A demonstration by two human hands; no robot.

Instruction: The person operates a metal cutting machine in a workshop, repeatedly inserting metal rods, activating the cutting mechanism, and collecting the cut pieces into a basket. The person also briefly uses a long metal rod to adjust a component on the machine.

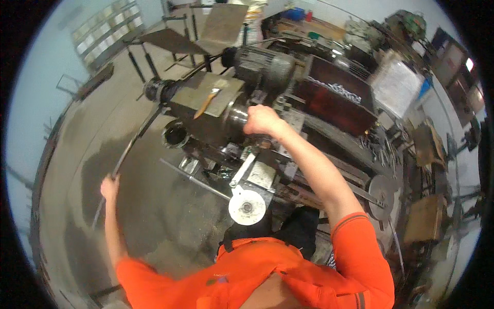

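Out to the left, my left hand is wrapped round a long thin metal bar. The bar slopes up to the dark round end of the lathe's headstock, and its lower end sticks out below my fist. My right hand is closed at the front of the shiny lathe chuck; what its fingers hold is hidden. On the headstock cover lies a paintbrush with a wooden handle. A pale round handwheel sits close to my body, with a light metal lever above it.
Behind the chuck stands a finned motor, and right of it a dark red metal box with metal bits on top. A thin rod juts out left of the handwheel. Metal chairs stand at the back left.
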